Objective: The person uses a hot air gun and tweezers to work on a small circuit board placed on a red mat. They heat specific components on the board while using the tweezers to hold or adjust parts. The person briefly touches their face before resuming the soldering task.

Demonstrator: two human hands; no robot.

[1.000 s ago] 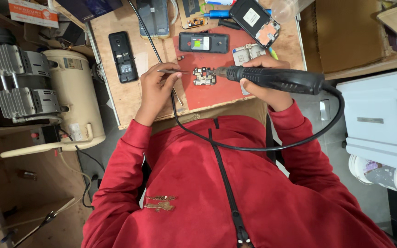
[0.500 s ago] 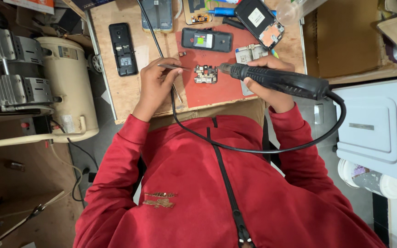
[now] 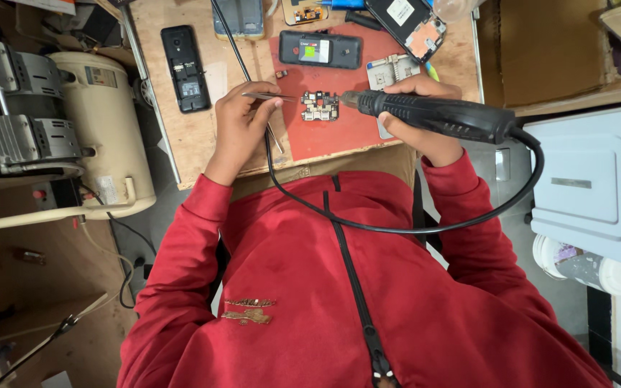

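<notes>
Nearest the camera is the red zip-up top point(image 3: 339, 287) of the person at the bench, both sleeves reaching forward over the wooden worktop point(image 3: 203, 144). The right hand point(image 3: 425, 133) is clenched round a black hot-air handpiece point(image 3: 433, 115), whose thick black cable point(image 3: 397, 226) loops back across the chest; the nozzle end points at a small circuit board point(image 3: 320, 105). That board lies flat on a red mat point(image 3: 339, 133) in the middle of the worktop, between the two hands. The left hand point(image 3: 242, 122) pinches a pair of metal tweezers point(image 3: 267, 96), their tips just beside the board's left edge. Farther back on the mat lies a dark phone point(image 3: 320, 49) with a green patch on it, and near it a grey metal frame point(image 3: 393, 70). Off the mat to the left, a black keypad phone point(image 3: 185, 68) rests on bare wood. At the far edge an opened phone shell point(image 3: 415, 25) shows its insides. Left of the bench stands a cream air compressor point(image 3: 106, 129) with finned grey cylinders; on the right sits a pale blue case point(image 3: 591, 187), and below it a white tub point(image 3: 576, 262) whose contents I cannot make out.
</notes>
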